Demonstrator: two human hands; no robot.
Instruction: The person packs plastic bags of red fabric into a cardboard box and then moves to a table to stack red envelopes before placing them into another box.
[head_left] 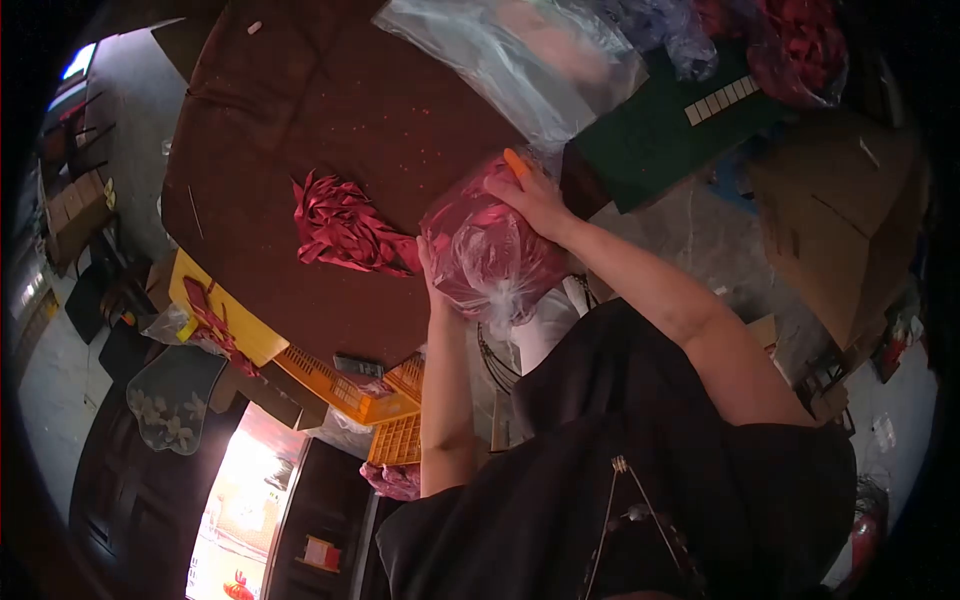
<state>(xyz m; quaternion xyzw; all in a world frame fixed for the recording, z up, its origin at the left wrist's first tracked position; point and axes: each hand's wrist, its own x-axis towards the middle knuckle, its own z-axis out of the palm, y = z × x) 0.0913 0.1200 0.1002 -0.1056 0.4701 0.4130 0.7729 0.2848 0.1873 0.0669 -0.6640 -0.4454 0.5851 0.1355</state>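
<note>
A clear plastic bag (500, 245) filled with red pieces is between my two hands at the table's edge. Its gathered, tied-looking end faces my body. My left hand (432, 268) presses against the bag's left side, fingers mostly hidden by it. On the upper right, my right hand (532, 203) lies over the bag and grips it; an orange cover sits on one fingertip. Left of the bag, a loose heap of red ribbon-like strips (348, 226) rests on the dark brown tabletop (290, 110), its tail reaching close to my left hand.
Large clear plastic sheeting (540, 60) covers the table's far side. A green box (650, 140) and a bag of red pieces (798, 50) are at upper right, with a cardboard box (830, 220) below. Orange crates (397, 440) and a yellow tray (235, 315) stand along the lower left edge.
</note>
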